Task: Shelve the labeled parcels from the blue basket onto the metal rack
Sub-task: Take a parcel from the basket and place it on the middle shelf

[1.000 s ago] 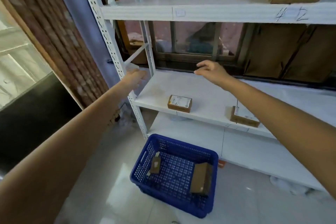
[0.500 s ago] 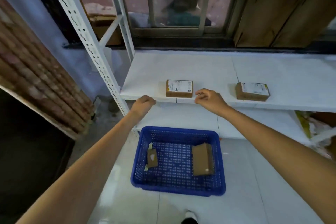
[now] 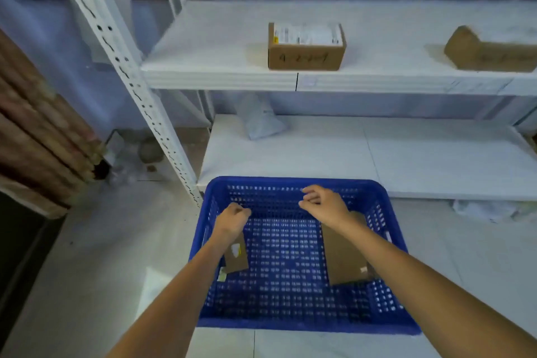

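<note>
The person leans over the blue basket (image 3: pixel 296 311), which sits on the floor just in front of the metal rack (image 3: pixel 122 46). Both hands hang inside the basket's outline, above its perforated bottom. The left hand (image 3: pixel 232 219) is loosely curled, its fingers bent inward and holding nothing that can be seen; it hovers over the upper end of a small parcel (image 3: pixel 236 256) lying near the basket's left wall. The right hand (image 3: pixel 324 205) is also half closed, fingers curled toward the palm and empty, above the far end of a larger flat parcel (image 3: pixel 344 256) on the basket's right side. Whether either hand touches cardboard cannot be told from this angle.

Two parcels are already on the middle shelf (image 3: pixel 220 78): a labeled box (image 3: pixel 306 46) with handwriting on its front face, standing near the front edge, and a second box (image 3: pixel 488 54), blurred, well to its right at the frame's edge. A pale bag (image 3: pixel 261 122) sits on the bottom shelf, and it is unclear whether it belongs to the job.

So the work looks roughly half done: two parcels shelved, two left in the basket. The step in hand appears to be the reach for the next pickup, with each hand placed near its own parcel. What remains is to close fingers on them, lift them out, and set them on the rack with their labels readable.
</note>
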Available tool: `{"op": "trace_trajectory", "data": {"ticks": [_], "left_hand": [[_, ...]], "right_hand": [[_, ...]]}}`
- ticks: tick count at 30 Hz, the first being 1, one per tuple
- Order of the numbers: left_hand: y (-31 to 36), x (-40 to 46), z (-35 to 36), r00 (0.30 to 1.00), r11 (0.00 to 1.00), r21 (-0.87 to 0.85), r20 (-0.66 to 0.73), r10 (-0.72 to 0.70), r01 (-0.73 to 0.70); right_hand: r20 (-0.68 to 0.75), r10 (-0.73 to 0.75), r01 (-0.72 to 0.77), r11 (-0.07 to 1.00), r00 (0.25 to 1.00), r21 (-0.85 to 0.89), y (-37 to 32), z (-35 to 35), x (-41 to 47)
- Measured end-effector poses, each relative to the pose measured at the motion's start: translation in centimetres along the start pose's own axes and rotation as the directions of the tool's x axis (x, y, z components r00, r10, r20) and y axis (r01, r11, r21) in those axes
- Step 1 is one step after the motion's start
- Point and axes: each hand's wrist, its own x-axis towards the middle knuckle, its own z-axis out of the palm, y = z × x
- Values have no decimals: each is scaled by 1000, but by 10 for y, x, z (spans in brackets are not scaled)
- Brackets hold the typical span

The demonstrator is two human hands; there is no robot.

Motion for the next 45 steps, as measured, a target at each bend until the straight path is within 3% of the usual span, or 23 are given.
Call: {"op": "trace_trajectory", "data": {"ticks": [5,9,12,15,19,23,25,28,35,39,41,43,45], "left_hand": [[-98,89,54,999,982,190,-39,-5,13],[-151,146,78,996,971,222,-37,-82,88],[-173,172,93,981,958,231,56,-186,169],[-197,199,107,976,955,264,131,-175,136],[-214,212,114,938,936,299,228,-261,187],[-214,206,116,955,953,103,49,-291,285],[-209,198,119,924,924,-69,104,-369,377],[-200,185,116,876,835,-268,182,-446,481],[-188,186,117,827,795,-271,337,-449,542],[-176,186,122,867,816,-328,334,-371,475],[-161,175,119,880,819,-359,340,-332,448],[-137,155,108,883,826,-362,355,-307,432],[-104,129,87,893,849,-350,363,-267,396]], "right_hand": [[31,-26,27,999,999,-25,75,109,71],[85,-38,44,997,996,-61,112,173,122],[131,-23,32,997,991,-72,127,212,151],[221,6,18,994,975,-108,140,249,170],[388,118,-45,980,914,-194,152,291,185],[552,105,8,980,828,-197,149,329,178],[565,79,22,985,821,-169,141,330,172],[549,180,-156,984,816,-89,136,307,174],[447,246,-343,927,860,150,145,266,186],[411,223,-337,914,884,228,143,245,180],[416,235,-396,845,878,359,134,230,170],[406,227,-411,791,885,453,115,208,153],[376,202,-373,801,904,468,89,179,134]]}}
